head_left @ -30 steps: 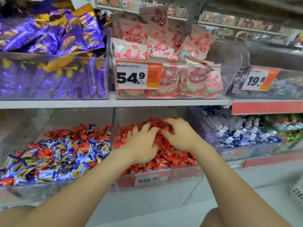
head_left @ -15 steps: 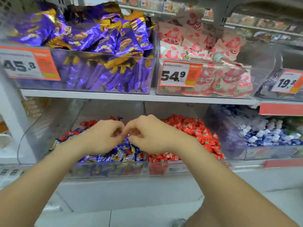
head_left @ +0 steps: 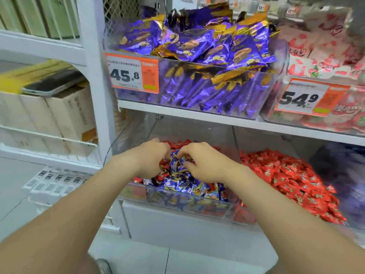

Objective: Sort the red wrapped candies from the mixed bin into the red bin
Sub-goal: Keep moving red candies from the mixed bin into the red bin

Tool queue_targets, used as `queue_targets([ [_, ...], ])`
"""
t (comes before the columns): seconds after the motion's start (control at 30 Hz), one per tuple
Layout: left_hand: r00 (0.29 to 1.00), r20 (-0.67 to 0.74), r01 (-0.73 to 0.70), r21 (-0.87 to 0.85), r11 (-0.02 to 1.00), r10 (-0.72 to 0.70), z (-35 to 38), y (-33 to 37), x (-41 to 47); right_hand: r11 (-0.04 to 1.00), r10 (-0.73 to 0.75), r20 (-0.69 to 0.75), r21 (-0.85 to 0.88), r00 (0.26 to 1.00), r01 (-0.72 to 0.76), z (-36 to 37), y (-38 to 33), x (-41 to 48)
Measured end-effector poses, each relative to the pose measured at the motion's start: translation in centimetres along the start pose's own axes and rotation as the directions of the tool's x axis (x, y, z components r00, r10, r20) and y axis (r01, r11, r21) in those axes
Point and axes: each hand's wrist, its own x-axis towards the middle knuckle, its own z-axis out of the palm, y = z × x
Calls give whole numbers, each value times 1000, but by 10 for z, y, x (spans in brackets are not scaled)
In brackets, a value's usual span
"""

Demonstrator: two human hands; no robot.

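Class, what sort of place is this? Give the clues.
Most likely a shop's sweets aisle: orange price tags on clear bins, white shelves, and loose red wrapped candies heaped for sale.

A shop: shelves hold clear bins of wrapped sweets behind orange price tags (head_left: 132, 74).

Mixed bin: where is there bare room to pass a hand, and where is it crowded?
Bare floor shows at the back of the mixed bin, behind its candy pile, and at the rear of the red bin. Crowded in front, where left hand and right hand meet.
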Motion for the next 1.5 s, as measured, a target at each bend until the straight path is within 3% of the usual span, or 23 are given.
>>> queue_targets([
  [0.07, 1000, 15, 22, -32, 999, -22, -1, -8, 5, 994, 109, 136, -35, 985, -105, 6, 8, 7],
  [0.13, 991, 134, 11, -89, 996, 1, -2, -11, 10, 986, 165, 274, -16, 948, -167, 6, 16, 11],
  [0.17, 978, 207, 7, -125, 992, 19, -2, -10, 12, 977, 176, 273, 68, 946, -202, 4, 19, 13],
  [0.23, 968, 249, 0, -143, 990, 36, 0, -10, 16, 917, 244, 161, 281, 956, -282, -1, 26, 18],
  [0.3, 986, 169, -5, -80, 997, 18, 4, -11, 22, 873, 329, 43, 367, 943, -321, 0, 33, 24],
  [0.37, 992, 123, -5, -31, 999, 9, 5, -14, 27, 893, 338, 36, 304, 940, -332, 3, 37, 24],
  [0.47, 984, 176, 1, -26, 1000, 4, 1, -21, 32, 909, 284, 197, 255, 938, -329, 11, 29, 23],
  [0.57, 987, 163, 19, -69, 997, -7, -6, -28, 37, 910, 373, -43, 212, 927, -356, 13, 25, 34],
  [0.63, 996, 69, 68, -112, 991, -61, -5, -33, 48, 903, 418, -140, 170, 897, -394, 12, 26, 42],
  [0.7, 990, -36, 130, -146, 981, -137, -1, -39, 60, 896, 442, -117, 113, 889, -430, 16, 28, 51],
  [0.77, 978, -54, 184, -233, 955, -202, 4, -44, 70, 907, 412, -56, 124, 910, -403, 22, 29, 62],
  [0.87, 959, -26, 243, -440, 864, -283, 9, -43, 85, 912, 358, -57, 235, 932, -336, 25, 22, 84],
  [1.03, 905, 1, 319, -664, 677, -425, 17, -37, 106, 782, 584, 25, 249, 811, -571, 49, 24, 118],
  [1.13, 898, 57, 337, -727, 598, -437, 18, -35, 114, 754, 629, 36, 216, 776, -621, 54, 25, 129],
  [1.27, 914, 159, 290, -899, 327, -374, 22, -23, 127, 696, 654, 75, 332, 753, -637, 53, 30, 145],
  [1.37, 921, 173, 260, -940, 219, -348, 24, -14, 129, 500, 661, 157, 637, 734, -586, 53, 36, 148],
  [1.5, 924, 145, 198, -973, 120, -353, 17, -11, 127, 232, 623, 273, 830, 732, -507, 59, 43, 146],
])
